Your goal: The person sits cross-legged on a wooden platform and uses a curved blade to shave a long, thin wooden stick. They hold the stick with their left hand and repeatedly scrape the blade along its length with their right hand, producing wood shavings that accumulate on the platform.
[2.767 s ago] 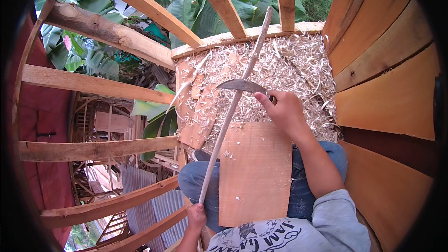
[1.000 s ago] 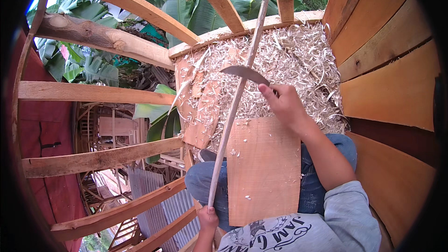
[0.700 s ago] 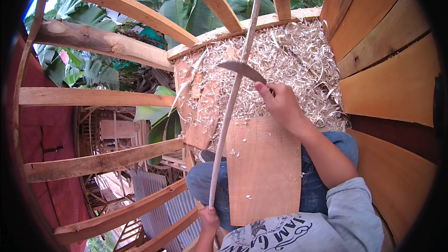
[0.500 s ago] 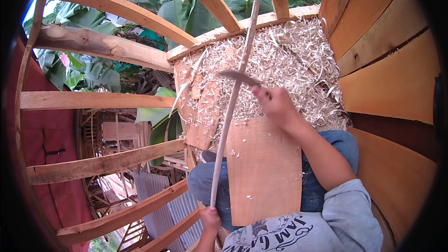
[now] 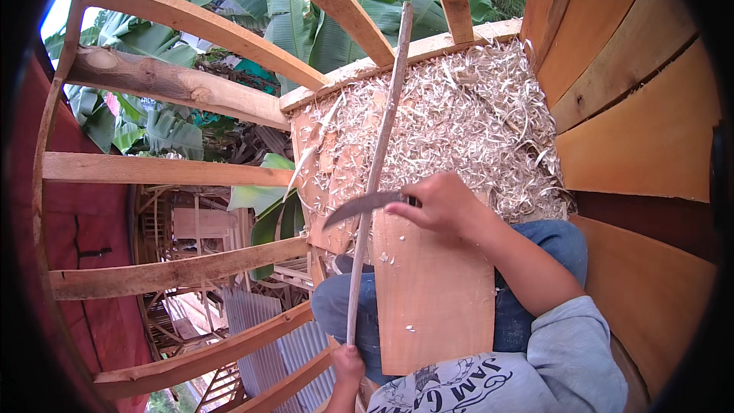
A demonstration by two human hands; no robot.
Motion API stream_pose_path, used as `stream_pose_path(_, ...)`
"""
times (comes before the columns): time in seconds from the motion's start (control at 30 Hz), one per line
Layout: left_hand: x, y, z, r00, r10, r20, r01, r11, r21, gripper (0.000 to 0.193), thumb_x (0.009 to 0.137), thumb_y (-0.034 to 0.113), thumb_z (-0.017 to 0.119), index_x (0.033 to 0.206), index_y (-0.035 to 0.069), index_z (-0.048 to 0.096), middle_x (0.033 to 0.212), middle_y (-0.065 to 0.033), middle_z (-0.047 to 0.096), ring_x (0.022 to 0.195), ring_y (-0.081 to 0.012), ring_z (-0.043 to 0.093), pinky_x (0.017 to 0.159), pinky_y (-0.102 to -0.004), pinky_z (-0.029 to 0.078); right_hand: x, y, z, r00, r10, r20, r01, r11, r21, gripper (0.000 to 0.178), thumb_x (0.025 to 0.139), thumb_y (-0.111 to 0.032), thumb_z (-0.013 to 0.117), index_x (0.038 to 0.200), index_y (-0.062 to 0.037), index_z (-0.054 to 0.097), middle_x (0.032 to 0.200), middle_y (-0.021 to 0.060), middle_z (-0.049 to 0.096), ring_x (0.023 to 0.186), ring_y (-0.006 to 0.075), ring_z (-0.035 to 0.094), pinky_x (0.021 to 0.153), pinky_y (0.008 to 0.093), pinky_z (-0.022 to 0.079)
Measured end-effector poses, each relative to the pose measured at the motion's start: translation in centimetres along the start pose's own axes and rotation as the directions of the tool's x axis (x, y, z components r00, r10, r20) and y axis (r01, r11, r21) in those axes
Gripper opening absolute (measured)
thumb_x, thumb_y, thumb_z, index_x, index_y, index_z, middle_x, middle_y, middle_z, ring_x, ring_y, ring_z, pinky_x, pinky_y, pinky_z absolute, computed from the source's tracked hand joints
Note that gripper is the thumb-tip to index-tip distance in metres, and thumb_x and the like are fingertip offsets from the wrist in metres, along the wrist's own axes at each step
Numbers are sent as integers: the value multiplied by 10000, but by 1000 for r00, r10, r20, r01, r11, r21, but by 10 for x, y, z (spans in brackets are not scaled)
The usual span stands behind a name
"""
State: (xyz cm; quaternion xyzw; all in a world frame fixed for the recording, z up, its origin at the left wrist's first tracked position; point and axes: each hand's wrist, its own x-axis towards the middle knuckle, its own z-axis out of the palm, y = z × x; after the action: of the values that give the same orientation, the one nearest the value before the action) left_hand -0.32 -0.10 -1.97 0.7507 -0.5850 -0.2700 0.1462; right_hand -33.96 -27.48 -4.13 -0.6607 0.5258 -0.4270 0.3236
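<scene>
- Left hand is clasping the lower end of a long, thin stick, its fingers curling round the shaft and its thumb lying on top.
- Right hand is making a fist around the handle of a curved blade; the handle is mostly hiding in the palm, and the thumb is pointing along toward the metal.
- From where I'm standing, the stick is slanting away from the person, passing left of the board on the lap and over the wood shavings, its tip showing beyond the far rail. Whether it is resting on that rail, I'm not able to tell.
- The blade is crossing the stick around its middle, seemingly touching it.
- I'm judging the stick light and fairly stiff, though its slimness is probably allowing some flex far from the grip.
- Its pale surface is looking dry, so I'm expecting little slipping; splinters are seeming likelier.
- For taking hold, the lower end is looking best, lying well apart from the edge; the stretch beside the blade is looking worst.
</scene>
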Motion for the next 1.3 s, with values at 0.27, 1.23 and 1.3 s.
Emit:
stream_pose_path(0.27,3,-3,2,1000,-13,2,13,999,35,789,858,722,308,502,21,378,429,-27,387,427,-121,428,391,-326,289,-1,-1,-5,996,60,61,-58,998,-32,619,909,-551,472,674,0,629,496,131,532,461,216,539,487,354,425)
stream_pose_path(1.23,1,6,-6,997,-51,54,51,999,-3,782,865,723,277,515,28,358,432,-12,345,419,-111,386,388,-328,268,-4,-1,7,956,-267,122,278,957,-80,575,909,-537,495,653,-37,620,425,-16,425,385,103,412,406,307,361)
stream_pose_path(1.3,6,4,-6,998,-18,56,17,1000,18,785,870,716,276,508,23,349,429,-24,336,419,-124,390,391,-337,270,16,19,-10,927,374,7,-363,895,261,572,921,-545,465,638,-60,577,423,-43,366,372,101,407,410,298,388)
